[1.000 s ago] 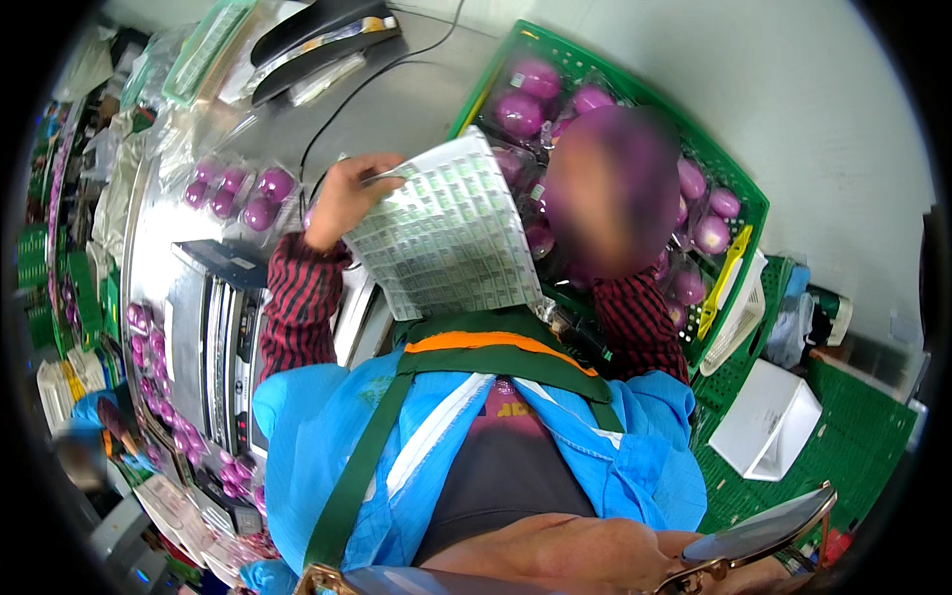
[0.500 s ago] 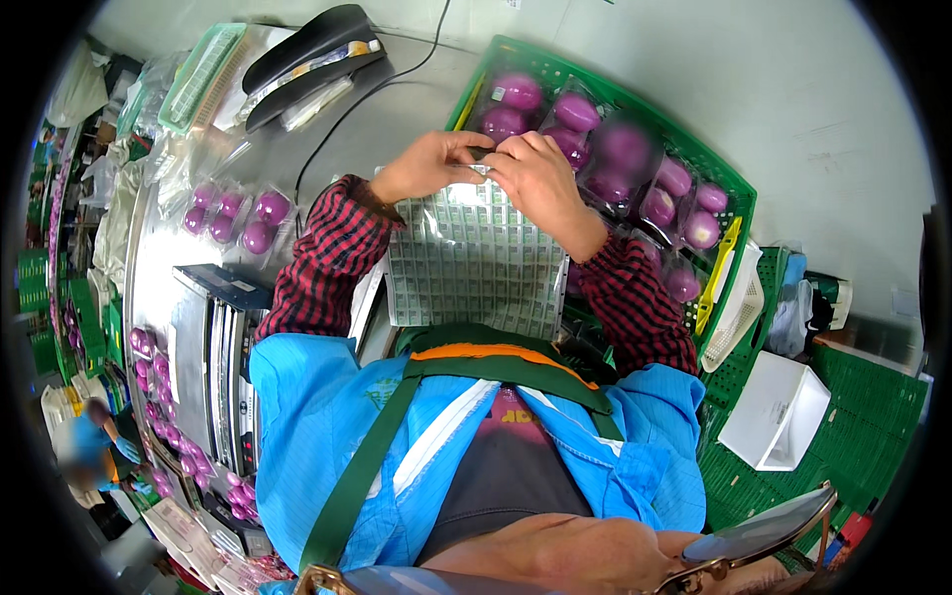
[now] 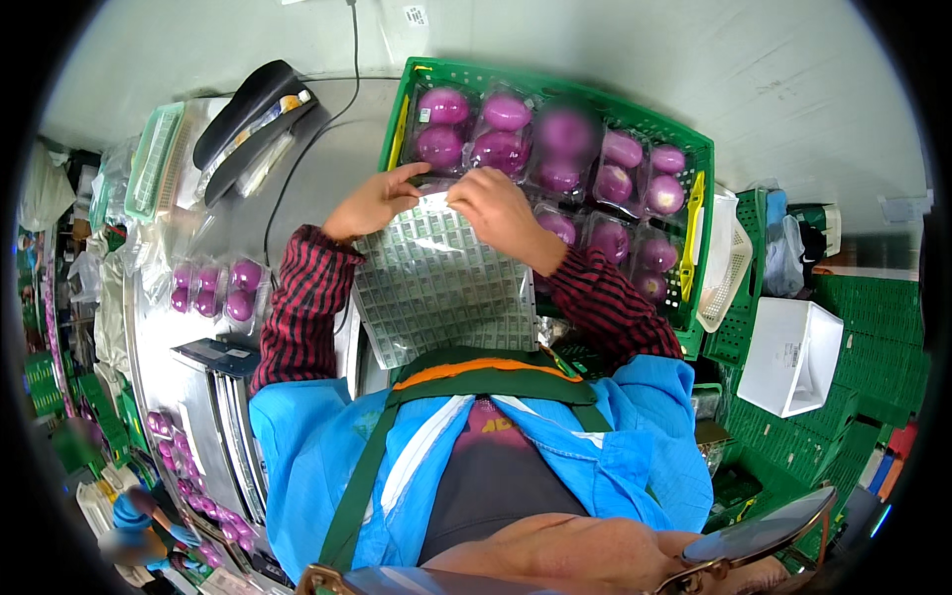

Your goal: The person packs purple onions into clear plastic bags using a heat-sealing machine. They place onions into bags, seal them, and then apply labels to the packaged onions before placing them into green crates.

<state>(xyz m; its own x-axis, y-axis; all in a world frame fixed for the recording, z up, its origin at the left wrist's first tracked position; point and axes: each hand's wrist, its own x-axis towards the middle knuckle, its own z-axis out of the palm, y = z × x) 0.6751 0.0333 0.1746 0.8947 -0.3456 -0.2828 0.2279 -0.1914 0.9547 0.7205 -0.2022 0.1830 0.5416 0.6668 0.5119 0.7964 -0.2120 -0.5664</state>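
Observation:
A large plastic-looking sheet of small greenish labels slants in front of my waist, its lower edge near the green apron band. My right hand is closed on the sheet's upper edge, thumb and fingers pinched together. At the upper left edge is my left hand, forefinger and thumb apart; its lower fingers lie close against the sheet. Just beyond both hands, a green crate holds clear packs of purple onions, with two onions visible in most packs. A small label shows on the leftmost pack.
More onion packs lie on the metal table at left. A black holder with papers and a mint basket stand behind them. A cable crosses the table. At right are a white box and green crates. Another person is far lower left.
My view has shifted, so the crate appears farther left. My hands have moved apart at the sheet's top; the left forefinger and thumb have spread. The sheet is more tilted.

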